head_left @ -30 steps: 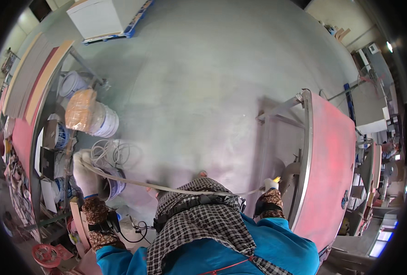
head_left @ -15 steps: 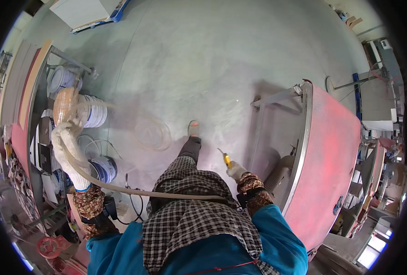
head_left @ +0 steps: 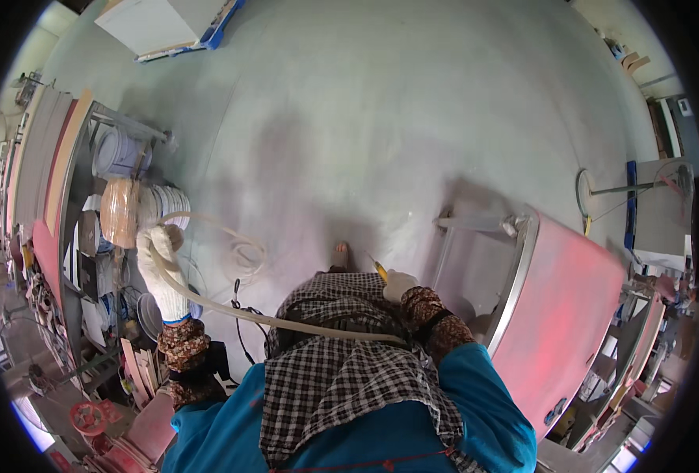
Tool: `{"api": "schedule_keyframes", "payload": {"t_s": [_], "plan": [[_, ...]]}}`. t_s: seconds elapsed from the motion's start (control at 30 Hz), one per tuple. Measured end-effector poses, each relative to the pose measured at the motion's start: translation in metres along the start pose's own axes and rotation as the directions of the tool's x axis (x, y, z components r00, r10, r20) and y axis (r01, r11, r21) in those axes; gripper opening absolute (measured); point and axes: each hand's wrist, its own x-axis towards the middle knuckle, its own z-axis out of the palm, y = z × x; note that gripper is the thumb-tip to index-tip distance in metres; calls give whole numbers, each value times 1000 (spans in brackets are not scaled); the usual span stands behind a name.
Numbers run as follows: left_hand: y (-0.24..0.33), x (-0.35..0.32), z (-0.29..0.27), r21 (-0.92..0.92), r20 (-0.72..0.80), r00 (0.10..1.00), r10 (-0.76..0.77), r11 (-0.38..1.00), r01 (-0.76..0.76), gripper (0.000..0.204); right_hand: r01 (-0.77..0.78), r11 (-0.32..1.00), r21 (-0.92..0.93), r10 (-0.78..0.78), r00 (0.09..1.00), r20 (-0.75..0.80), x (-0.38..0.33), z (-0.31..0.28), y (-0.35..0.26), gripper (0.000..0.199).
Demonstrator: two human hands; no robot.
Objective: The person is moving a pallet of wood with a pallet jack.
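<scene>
My left hand (head_left: 159, 268), in a white knitted glove, is closed around a long beige hose or strip (head_left: 286, 325). One end of that length runs back across my checked apron (head_left: 342, 394) to my waist. Past the hand it curves to a loose coil (head_left: 247, 252) low over the floor. My right hand (head_left: 399, 287), gloved as well, grips a yellow-handled cutter knife (head_left: 380, 270), its thin blade pointing forward and away from me. Beside my left hand are a brown wrapped bundle (head_left: 119, 213) and a ribbed white bucket (head_left: 163, 203).
A metal-edged table with a pink-red top (head_left: 562, 307) stands close on my right. To the left a rack holds upright boards (head_left: 46, 158) and a white bucket (head_left: 117, 154). Ahead, a white block sits on a blue pallet (head_left: 196, 51). A black cable (head_left: 239, 315) hangs near my left side.
My left hand has shifted right, still holding the hose or strip. The knife hand has come back closer to the apron. The floor coil appears smaller and nearer the hand.
</scene>
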Motion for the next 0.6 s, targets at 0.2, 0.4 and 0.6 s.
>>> {"api": "schedule_keyframes", "payload": {"t_s": [0.2,0.4,0.6], "plan": [[6,3,16,11,5,999,-34,999,34,32,59,998,-30,-59,998,-27,-9,5,12,33],[5,2,36,-135,-14,997,-75,988,73,36,113,988,-104,-112,994,20,-3,-39,1,36],[-4,1,41,-234,34,990,-134,962,138,33,88,992,-90,-73,985,157,-1,-16,18,37]]}}
